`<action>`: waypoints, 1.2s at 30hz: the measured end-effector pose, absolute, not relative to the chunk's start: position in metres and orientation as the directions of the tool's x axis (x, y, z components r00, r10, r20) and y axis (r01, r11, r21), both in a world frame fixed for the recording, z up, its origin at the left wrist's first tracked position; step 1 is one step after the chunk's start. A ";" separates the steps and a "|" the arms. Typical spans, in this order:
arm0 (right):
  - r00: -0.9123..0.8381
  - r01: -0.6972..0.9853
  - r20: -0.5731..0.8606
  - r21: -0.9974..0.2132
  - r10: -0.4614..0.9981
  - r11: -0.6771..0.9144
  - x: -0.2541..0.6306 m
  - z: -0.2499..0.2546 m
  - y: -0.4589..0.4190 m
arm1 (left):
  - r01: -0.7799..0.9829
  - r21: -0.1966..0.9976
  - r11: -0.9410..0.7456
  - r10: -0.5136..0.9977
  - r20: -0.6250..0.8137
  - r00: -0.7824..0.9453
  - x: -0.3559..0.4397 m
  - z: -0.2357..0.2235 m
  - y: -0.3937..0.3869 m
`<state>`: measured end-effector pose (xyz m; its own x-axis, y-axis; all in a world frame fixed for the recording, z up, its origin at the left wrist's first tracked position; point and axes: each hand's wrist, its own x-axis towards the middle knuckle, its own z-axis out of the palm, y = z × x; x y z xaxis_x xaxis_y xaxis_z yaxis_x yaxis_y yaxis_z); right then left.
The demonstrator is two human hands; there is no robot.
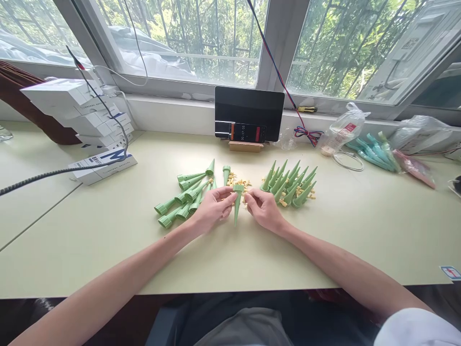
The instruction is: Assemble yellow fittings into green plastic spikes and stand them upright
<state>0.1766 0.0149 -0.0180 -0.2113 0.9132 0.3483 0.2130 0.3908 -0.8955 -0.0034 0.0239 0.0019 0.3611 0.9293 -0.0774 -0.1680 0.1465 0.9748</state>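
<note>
My left hand [213,207] pinches a green plastic plant-watering spike [236,207] near its capped top, with the point hanging down toward me. To the right of the spike, my right hand [265,207] is closed in a pinch; whatever its fingertips hold is too small or hidden to make out. Behind both hands lies a heap of small yellow plastic valves [243,182], partly covered by them. One more green spike [226,176] lies just behind my left hand. Several loose green spikes [185,196] lie to the left. On the right, several spikes fitted with yellow pieces [290,181] are grouped with tips pointing away.
At the back, a phone showing a timer [248,132] leans against a black tablet [249,108]. White boxes [97,120] are stacked at the back left, with a black flexible arm [54,177] crossing there. Plastic bags [344,129] and cables [308,134] lie along the back right.
</note>
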 end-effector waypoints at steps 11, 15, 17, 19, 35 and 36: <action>-0.193 0.066 0.230 -0.967 0.954 0.247 0.174 -0.020 0.016 | -0.051 0.999 0.009 0.938 0.009 0.345 -0.001 0.004 0.020; -0.186 0.041 0.221 -0.972 0.957 0.232 0.173 -0.020 0.016 | -0.048 0.999 0.020 0.940 -0.002 0.341 0.000 0.006 0.020; -0.179 0.057 0.226 -0.969 0.958 0.240 0.173 -0.020 0.016 | -0.060 0.996 0.059 0.933 -0.033 0.359 0.001 0.006 0.020; -0.171 0.096 0.256 -0.957 0.951 0.274 0.174 -0.019 0.015 | -0.078 0.990 0.117 0.924 -0.080 0.373 0.001 0.005 0.020; -0.291 0.254 0.542 -0.751 0.788 0.610 0.176 -0.016 0.015 | 0.013 0.990 0.139 0.831 -0.124 0.542 -0.002 0.007 0.020; -0.293 0.243 0.549 -0.749 0.782 0.617 0.177 -0.017 0.015 | 0.007 0.991 0.136 0.825 -0.117 0.553 -0.002 0.007 0.021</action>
<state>0.1765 0.0152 -0.0166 -0.2933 0.7824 0.5494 0.2425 0.6168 -0.7488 -0.0023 0.0206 0.0073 0.5528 0.8251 -0.1172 0.0074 0.1358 0.9907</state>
